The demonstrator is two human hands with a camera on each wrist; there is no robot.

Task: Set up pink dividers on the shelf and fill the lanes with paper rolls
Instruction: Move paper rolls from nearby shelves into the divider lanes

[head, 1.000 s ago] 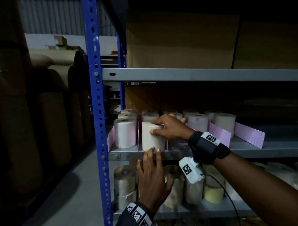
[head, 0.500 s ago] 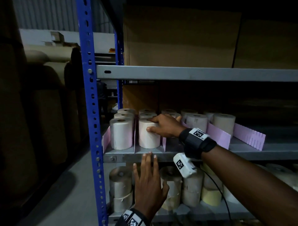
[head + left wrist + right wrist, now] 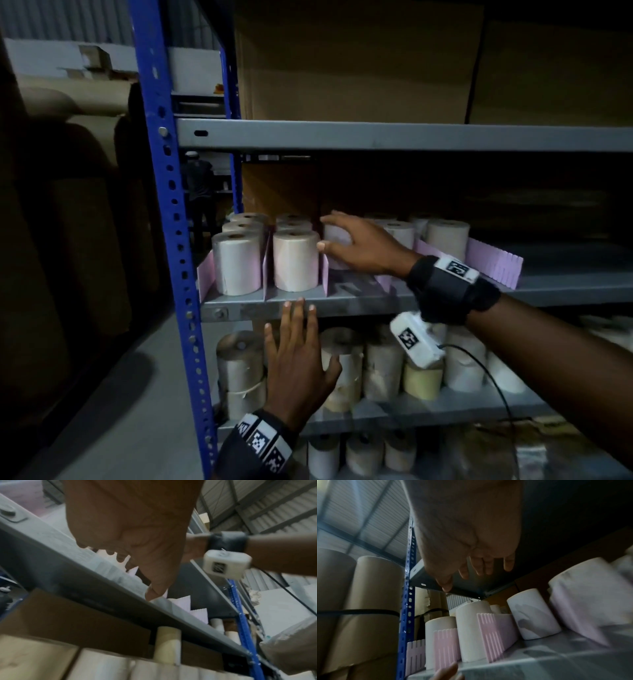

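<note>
Pink dividers [image 3: 265,270] [image 3: 324,274] [image 3: 495,262] stand on the grey middle shelf [image 3: 359,301] and split it into lanes. White paper rolls fill the first lane [image 3: 236,263] and the second lane [image 3: 296,260]. My right hand [image 3: 329,231] reaches into the third lane with its fingers spread in front of a roll [image 3: 337,240]. In the right wrist view the fingers [image 3: 481,566] hang open and apart from that roll [image 3: 533,616], casting a shadow on it. My left hand [image 3: 298,342] is flat, its fingertips at the shelf's front edge.
A blue upright post [image 3: 164,205] bounds the shelf on the left. More rolls [image 3: 445,236] stand in lanes to the right, and stacked rolls [image 3: 380,366] crowd the shelf below. Cardboard boxes [image 3: 359,61] sit above. Large brown rolls [image 3: 68,240] stand left of the rack.
My right hand has let go of the front roll in the second lane and moved right into the third lane. The left hand stays at the shelf edge.
</note>
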